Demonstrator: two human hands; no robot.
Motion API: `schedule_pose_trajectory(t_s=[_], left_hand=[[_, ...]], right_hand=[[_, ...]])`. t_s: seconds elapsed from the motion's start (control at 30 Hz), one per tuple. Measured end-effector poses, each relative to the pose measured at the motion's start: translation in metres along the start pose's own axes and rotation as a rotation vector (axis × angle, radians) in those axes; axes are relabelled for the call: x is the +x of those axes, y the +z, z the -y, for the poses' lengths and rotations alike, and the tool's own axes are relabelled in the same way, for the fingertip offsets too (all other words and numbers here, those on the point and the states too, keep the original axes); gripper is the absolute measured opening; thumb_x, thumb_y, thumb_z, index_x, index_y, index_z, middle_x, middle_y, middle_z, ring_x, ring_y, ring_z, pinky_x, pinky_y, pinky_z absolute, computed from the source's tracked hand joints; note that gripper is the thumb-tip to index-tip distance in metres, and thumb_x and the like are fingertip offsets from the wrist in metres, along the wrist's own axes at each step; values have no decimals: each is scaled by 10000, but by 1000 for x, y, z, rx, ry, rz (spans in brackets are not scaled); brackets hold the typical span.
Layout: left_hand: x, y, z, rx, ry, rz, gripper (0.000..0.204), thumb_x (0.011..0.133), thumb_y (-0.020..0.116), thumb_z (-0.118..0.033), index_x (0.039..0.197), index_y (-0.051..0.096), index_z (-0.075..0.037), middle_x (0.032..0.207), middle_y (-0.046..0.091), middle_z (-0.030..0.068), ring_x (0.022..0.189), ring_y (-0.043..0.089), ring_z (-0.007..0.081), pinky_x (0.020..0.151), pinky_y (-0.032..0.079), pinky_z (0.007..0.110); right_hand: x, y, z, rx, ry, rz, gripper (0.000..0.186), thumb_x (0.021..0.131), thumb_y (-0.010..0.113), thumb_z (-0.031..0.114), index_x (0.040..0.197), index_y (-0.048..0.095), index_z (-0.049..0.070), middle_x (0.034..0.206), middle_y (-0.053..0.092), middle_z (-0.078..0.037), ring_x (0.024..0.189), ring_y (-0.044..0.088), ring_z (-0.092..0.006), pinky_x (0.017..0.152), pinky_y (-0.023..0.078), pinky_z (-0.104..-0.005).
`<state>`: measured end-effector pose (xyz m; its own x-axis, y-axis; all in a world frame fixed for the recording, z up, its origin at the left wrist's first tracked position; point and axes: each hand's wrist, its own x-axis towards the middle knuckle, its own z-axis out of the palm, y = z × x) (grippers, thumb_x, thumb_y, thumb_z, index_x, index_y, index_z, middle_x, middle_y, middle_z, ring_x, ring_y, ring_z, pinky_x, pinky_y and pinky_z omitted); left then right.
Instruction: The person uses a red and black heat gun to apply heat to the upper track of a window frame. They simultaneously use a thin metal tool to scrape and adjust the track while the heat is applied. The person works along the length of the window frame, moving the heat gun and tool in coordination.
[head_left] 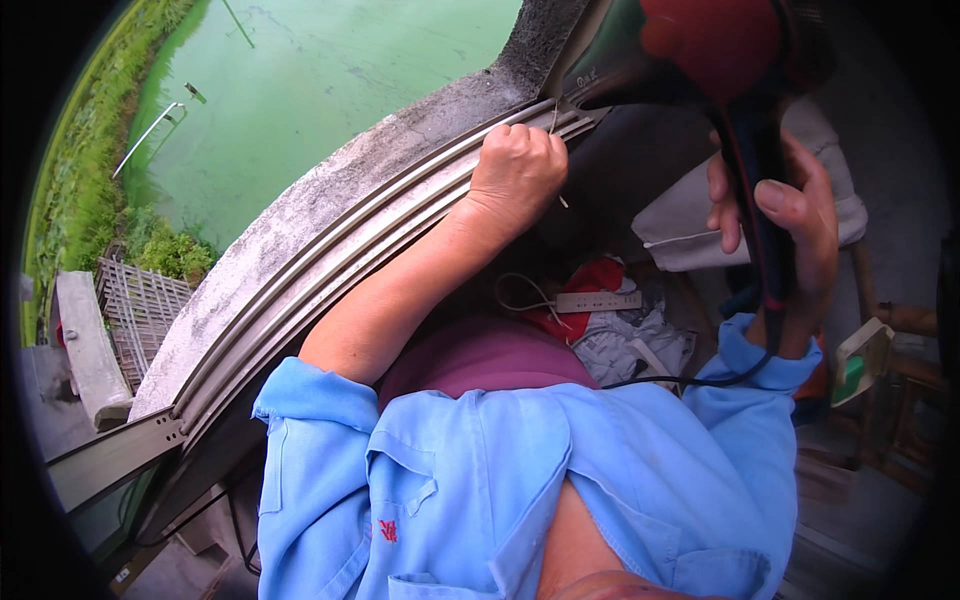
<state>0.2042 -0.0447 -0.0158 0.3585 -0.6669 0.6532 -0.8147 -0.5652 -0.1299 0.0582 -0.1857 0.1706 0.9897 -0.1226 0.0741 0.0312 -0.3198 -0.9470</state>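
My left hand (pixel 515 172) is closed in a fist over the window sill's metal track (pixel 370 208). A thin, stick-like piece (pixel 564 202) pokes out below the fist, and a fine end shows above it; its kind is too small to tell. My right hand (pixel 808 215) wraps round the handle of a red and black hair dryer (pixel 712 48), thumb on the near side. The dryer's nozzle points left, toward the track's far end by the window frame. From the handle a black cord (pixel 690 381) runs down across my blue shirt.
Outside the window lie green water (pixel 330 60) and a grassy bank (pixel 75 140), beyond a concrete ledge (pixel 270 225). Below, a white power strip (pixel 598 301) rests by red and grey cloth (pixel 630 335). A pale padded seat (pixel 690 215) stands at the right.
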Motion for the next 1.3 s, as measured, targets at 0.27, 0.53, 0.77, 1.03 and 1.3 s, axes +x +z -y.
schedule_pose_trajectory(t_s=[0.27, 0.53, 0.77, 1.03, 1.3], left_hand=[[-1, -42, 17, -251, -114, 65, 175, 799, 600, -185, 662, 558, -85, 656, 610, 84, 655, 626, 262, 576, 472, 395], [-20, -84, 58, -443, -331, 244, 289, 857, 602, -270, 680, 568, -45, 683, 612, 111, 664, 609, 307, 584, 472, 401], [-35, -92, 55, -357, -263, 205, 258, 854, 603, -222, 669, 542, -53, 638, 564, 107, 619, 582, 305, 559, 451, 412], [-56, -118, 54, -256, -281, 188, 257, 835, 617, -181, 630, 496, -83, 606, 545, 68, 592, 579, 262, 533, 448, 383], [-75, -93, 68, -94, -244, 208, 207, 813, 612, -147, 644, 506, -88, 611, 551, 72, 615, 591, 258, 570, 463, 377]], right_hand=[[-1, 1, 5, 11, 22, -27, 593, 697, 592, 288, 1107, 487, -127, 796, 579, -156, 524, 555, -139, 584, 488, -256], [7, 2, 4, -17, 21, -17, 584, 699, 593, 285, 1100, 489, -127, 800, 578, -164, 523, 551, -141, 576, 483, -255], [8, 8, 3, 47, 30, 14, 599, 702, 597, 273, 1132, 486, -128, 802, 580, -169, 526, 554, -141, 571, 486, -255], [9, 9, -12, 122, 65, 73, 598, 713, 588, 261, 1149, 474, -132, 802, 581, -173, 524, 569, -144, 588, 501, -265], [5, 8, -15, 131, 43, 58, 608, 715, 585, 276, 1144, 469, -138, 811, 581, -176, 519, 569, -142, 590, 505, -264]])
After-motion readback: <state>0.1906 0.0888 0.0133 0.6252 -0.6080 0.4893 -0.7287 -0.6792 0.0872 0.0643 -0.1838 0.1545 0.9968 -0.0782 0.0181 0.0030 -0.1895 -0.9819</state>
